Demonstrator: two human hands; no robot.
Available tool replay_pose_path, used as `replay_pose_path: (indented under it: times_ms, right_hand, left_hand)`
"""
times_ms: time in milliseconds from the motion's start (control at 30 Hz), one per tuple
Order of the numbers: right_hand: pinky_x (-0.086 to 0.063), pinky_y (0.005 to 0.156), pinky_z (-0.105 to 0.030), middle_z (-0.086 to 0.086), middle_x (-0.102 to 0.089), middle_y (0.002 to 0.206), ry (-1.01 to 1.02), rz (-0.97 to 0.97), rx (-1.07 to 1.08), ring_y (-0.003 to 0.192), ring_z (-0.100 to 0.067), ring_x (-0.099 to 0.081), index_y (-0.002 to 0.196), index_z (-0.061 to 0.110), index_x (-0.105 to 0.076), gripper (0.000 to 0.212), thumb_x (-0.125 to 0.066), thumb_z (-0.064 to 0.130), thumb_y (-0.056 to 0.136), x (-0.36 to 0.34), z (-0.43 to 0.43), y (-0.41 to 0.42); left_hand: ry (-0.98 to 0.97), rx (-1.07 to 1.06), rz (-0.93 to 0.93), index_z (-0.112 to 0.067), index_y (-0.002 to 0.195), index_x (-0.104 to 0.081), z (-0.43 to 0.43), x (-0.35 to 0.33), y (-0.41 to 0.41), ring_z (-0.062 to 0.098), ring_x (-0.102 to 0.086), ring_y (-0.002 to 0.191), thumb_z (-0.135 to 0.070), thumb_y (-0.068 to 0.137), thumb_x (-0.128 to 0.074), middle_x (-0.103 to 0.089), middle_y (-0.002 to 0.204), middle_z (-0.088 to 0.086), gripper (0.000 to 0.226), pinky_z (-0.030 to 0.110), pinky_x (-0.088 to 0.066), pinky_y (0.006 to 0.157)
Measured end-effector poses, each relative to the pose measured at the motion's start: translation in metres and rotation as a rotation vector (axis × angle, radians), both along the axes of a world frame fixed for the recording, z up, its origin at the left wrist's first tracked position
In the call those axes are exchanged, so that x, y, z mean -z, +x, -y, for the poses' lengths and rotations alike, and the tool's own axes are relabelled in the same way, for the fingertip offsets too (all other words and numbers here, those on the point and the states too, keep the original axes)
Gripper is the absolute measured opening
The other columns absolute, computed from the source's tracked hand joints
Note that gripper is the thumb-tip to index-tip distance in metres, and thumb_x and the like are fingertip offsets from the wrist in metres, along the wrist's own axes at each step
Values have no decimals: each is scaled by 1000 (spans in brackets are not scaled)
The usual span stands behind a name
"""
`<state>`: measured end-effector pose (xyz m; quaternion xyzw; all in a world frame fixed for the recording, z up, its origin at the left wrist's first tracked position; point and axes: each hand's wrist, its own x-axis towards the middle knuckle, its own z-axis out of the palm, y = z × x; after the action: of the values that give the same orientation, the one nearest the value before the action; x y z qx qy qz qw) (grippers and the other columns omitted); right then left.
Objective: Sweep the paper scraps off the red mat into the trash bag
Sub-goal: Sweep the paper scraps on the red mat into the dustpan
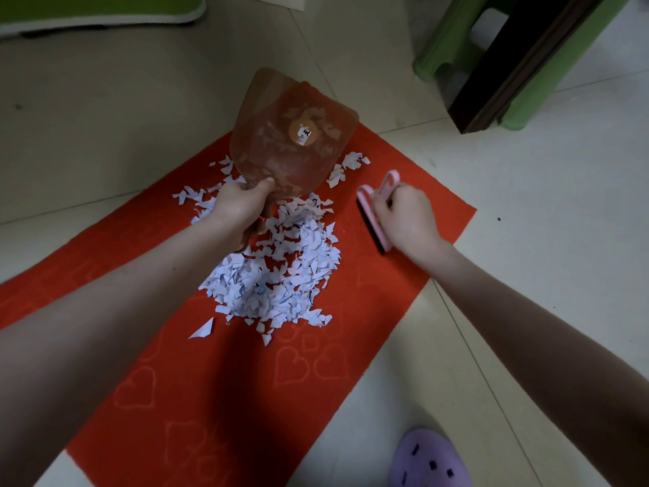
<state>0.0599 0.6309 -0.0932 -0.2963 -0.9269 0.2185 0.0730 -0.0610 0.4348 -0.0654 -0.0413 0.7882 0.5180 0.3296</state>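
Where pale floor tiles (526,240) meet a green stool (453,40) far right, one red mat (246,381) lies slantwise. One heap of scraps (281,272), too many to count, sits mid-mat, just near of the left hand (242,205), which grips one tilted dustpan (295,135). Right of the heap, the right hand (407,216) grips one pink brush (374,219). One purple slipper (428,458) shows near right.

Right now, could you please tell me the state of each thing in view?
Paper scraps: piled on the red mat, not yet swept.
Dustpan: held tilted up by the left hand.
Pink brush: gripped by the right hand, bristles down on the red mat.
Trash bag: not in view.
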Motion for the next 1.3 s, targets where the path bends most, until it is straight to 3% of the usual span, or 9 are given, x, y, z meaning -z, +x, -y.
replay_pose_path:
  times_ms: [167,367,467,567,667,833,933,1100,1300]
  right_hand:
    - [-28,41,-19,-6,-56,58,-141,-71,-122,41,-12,-38,92,2,-67,40,-43,33,99,-3,19,9]
    - [-30,45,-26,-5,-52,58,9,2,11,47,-16,-46,84,2,-63,43,-45,39,97,-9,-9,0]
    - [-31,44,-27,-10,-52,57,-138,29,-97,45,-17,-42,81,-4,-64,44,-48,33,97,-3,-4,-6]
    - [-29,44,-28,-9,-50,54,-244,-104,-28,43,-16,-40,74,-7,-61,42,-51,27,96,-9,-9,-11]
    - [-29,46,-30,-11,-52,58,-142,-164,127,45,-20,-43,74,-6,-60,47,-47,32,98,-14,-30,-26]
    - [-34,63,-34,-17,-57,80,69,-58,290,75,-34,-53,79,6,-53,50,-37,49,98,-21,-51,-69]
    - [-41,66,-38,-21,-64,91,23,3,221,86,-38,-62,80,6,-57,52,-41,52,96,-13,-58,-94]
    - [-31,62,-32,-11,-51,76,30,93,18,70,-27,-47,58,18,-35,51,-43,53,95,-9,-39,-102]
    - [-50,63,-38,-6,-69,90,-44,90,-305,75,-26,-63,101,21,-68,32,-49,45,93,1,-17,-65]
  left_hand:
    - [14,-3,-8,-8,73,-53,2,-1,-2,7,-40,26,-32,99,-49,-49,60,6,35,11,-31,33]
    - [-20,-3,20,-11,71,-53,6,3,-8,16,-41,44,-36,97,-50,-49,61,4,36,21,-30,43]
    - [-9,-11,20,-11,70,-52,3,3,-9,17,-41,44,-36,97,-50,-49,61,5,37,23,-29,48]
    - [28,-39,23,-11,71,-49,1,0,-13,13,-39,39,-33,98,-50,-47,60,4,35,15,-27,37]
    - [46,-64,39,-11,71,-50,1,-1,-17,12,-38,38,-32,98,-51,-47,60,3,34,8,-26,33]
    - [51,-103,75,-11,74,-51,0,2,-27,12,-38,39,-35,98,-50,-46,61,3,34,8,-26,33]
    - [19,-107,83,-12,75,-53,2,2,-31,13,-39,41,-39,98,-49,-47,62,2,36,12,-28,39]
    - [-8,-126,66,-12,73,-50,14,-6,-33,15,-38,45,-39,98,-49,-45,62,2,36,10,-26,38]
    - [-1,-173,64,-12,75,-52,23,-8,-28,14,-39,44,-38,97,-51,-48,63,2,34,13,-29,39]
